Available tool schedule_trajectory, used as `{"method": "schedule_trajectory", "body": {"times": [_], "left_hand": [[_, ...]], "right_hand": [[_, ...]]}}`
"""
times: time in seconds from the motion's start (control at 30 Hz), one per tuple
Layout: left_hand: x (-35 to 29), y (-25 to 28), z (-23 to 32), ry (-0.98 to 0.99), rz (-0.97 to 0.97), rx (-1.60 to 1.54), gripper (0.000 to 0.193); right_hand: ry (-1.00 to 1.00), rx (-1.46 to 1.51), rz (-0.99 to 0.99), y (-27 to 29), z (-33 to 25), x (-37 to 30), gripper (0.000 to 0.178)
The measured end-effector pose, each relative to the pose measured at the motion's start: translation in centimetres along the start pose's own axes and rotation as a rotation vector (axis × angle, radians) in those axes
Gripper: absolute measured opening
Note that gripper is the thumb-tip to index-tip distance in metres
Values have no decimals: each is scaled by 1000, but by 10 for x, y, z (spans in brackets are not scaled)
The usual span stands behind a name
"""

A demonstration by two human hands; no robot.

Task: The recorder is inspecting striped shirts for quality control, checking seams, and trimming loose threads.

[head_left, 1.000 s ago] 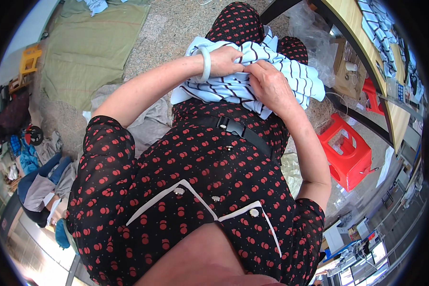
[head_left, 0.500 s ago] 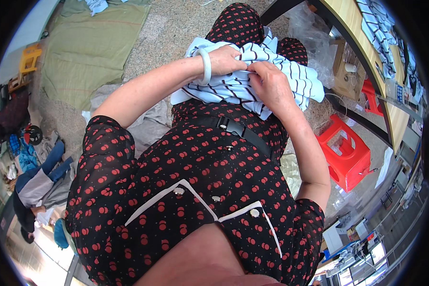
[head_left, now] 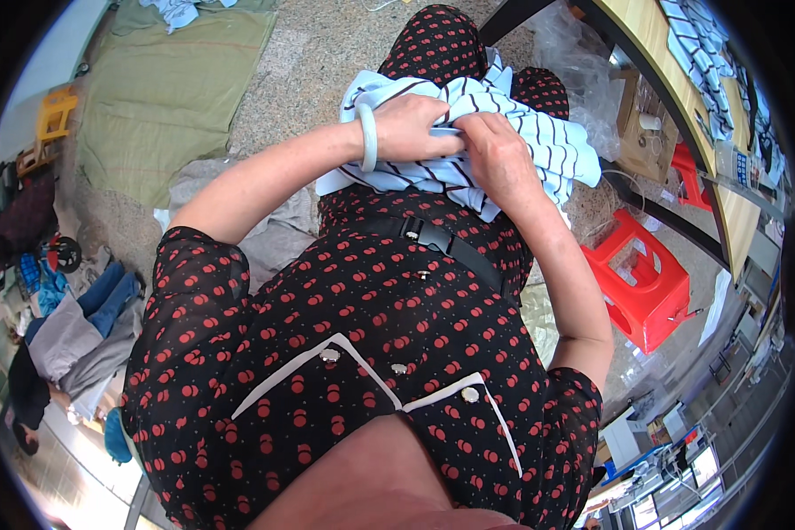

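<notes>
A light blue garment with dark stripes (head_left: 552, 146) lies bunched across my lap. My left hand (head_left: 412, 128), with a pale bangle (head_left: 367, 138) on the wrist, is closed on its cloth. Close beside it, my right hand (head_left: 501, 159) pinches the same garment, thumb and fingers pressed together. The fingertips of both hands nearly meet over the folds. Whether anything small is between them is hidden.
At the right stands a wooden-topped table (head_left: 632, 31) with more striped cloth (head_left: 702, 75) on it. Below it are a red plastic stool (head_left: 658, 305) and a cardboard box (head_left: 640, 132). A green cloth (head_left: 163, 106) covers the floor at left. Another person (head_left: 28, 389) sits at far left.
My left hand has shifted slightly left and down, its fingers now lower on the cloth. The right hand stays almost in place. The person at far left has changed posture.
</notes>
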State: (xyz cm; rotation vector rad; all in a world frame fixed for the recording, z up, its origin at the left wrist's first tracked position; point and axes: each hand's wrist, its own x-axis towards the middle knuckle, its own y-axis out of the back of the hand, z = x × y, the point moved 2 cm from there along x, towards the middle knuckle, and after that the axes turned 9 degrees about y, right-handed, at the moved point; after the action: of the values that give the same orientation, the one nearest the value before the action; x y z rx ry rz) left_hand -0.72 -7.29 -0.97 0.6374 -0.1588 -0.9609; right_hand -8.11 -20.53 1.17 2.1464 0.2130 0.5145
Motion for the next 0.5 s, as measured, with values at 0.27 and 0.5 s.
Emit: {"method": "schedule_trajectory", "body": {"times": [0.27,0.5], "left_hand": [[0,-12,-10,32,40,61,25],[-3,-18,-7,134,136,30,23]], "right_hand": [[11,7,5,1,2,1,14],[5,4,10,0,0,3,16]]}}
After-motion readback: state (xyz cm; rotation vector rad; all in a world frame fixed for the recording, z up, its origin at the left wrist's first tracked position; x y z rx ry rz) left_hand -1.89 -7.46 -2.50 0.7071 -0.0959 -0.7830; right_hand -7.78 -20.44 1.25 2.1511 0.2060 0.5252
